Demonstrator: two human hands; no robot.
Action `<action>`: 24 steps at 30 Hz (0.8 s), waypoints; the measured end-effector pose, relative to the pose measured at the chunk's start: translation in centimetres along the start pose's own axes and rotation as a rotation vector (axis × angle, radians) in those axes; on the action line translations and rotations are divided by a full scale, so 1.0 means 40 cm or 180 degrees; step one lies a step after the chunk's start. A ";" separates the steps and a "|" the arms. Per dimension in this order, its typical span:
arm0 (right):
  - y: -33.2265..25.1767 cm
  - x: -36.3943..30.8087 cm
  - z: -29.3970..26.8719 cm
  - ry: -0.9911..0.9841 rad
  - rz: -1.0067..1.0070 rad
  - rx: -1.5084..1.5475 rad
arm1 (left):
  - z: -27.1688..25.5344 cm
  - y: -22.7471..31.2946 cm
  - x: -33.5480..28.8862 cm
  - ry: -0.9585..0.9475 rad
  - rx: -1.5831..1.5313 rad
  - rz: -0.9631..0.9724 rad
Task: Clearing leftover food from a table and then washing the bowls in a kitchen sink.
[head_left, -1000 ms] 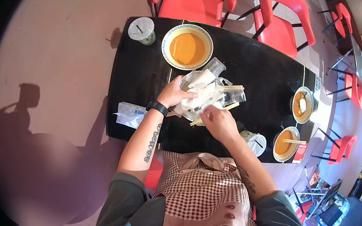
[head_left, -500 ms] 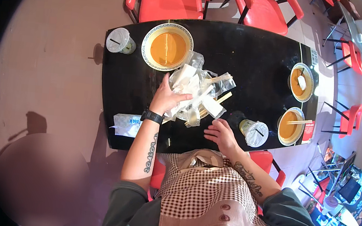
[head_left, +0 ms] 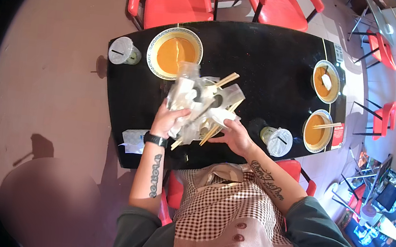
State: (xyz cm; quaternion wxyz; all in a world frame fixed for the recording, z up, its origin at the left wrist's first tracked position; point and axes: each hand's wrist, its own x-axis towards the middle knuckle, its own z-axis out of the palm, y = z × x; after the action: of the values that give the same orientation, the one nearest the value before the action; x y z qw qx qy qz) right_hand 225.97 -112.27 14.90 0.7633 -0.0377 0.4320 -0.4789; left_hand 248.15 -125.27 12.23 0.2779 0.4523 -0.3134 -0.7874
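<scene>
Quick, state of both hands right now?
Left hand: holding the wrapper pile by its left side.
Right hand: at the pile's right edge; whether gripping cannot be told.

Two red chairs (head_left: 180, 7) beyond black table (head_left: 267, 58); pale packet (head_left: 133, 138) near left edge.

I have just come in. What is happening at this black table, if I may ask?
A person in a checked apron has the left hand holding a pile of napkins and clear wrappers, with chopsticks sticking out. The right hand is at the pile's right edge; its grip is unclear. On the black table, a bowl of orange liquid stands beyond the pile, and two more bowls stand toward the right end.
</scene>
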 end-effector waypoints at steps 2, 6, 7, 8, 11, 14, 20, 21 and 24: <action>-0.014 -0.027 0.015 -0.0230 -0.0062 -0.0003 | -0.019 0.001 -0.048 0.0107 -0.0093 -0.0014; -0.048 -0.073 0.032 -0.0587 0.0108 -0.0387 | -0.046 -0.019 -0.134 0.0164 -0.0418 -0.0223; -0.054 -0.078 0.033 -0.0792 0.0140 -0.0566 | -0.048 -0.027 -0.156 0.0158 -0.0456 -0.0186; -0.066 -0.081 0.028 -0.0772 0.0165 -0.0834 | -0.048 -0.034 -0.174 0.0176 -0.0561 -0.0242; -0.090 -0.060 0.018 0.0073 -0.0173 -0.1086 | -0.034 -0.059 -0.224 0.0374 -0.0841 -0.0325; -0.119 -0.021 0.019 0.0276 -0.0499 -0.1464 | -0.019 -0.077 -0.251 0.0427 -0.0582 -0.0169; -0.264 -0.055 0.040 0.0719 -0.0958 -0.2128 | -0.009 -0.095 -0.261 0.0505 -0.0710 -0.0044; -0.299 -0.073 0.037 0.0792 -0.1215 -0.2273 | -0.009 -0.096 -0.261 0.0516 -0.0765 -0.0038; -0.357 -0.104 0.037 0.0708 -0.1857 -0.2324 | -0.011 -0.094 -0.263 0.0507 -0.0785 -0.0069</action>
State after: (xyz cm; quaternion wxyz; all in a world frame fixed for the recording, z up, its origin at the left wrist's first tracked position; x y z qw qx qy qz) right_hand 216.33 -117.30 25.14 0.4830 -0.3715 0.6224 -0.4912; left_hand 252.54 -115.35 14.94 0.3468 0.4791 -0.1863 -0.7845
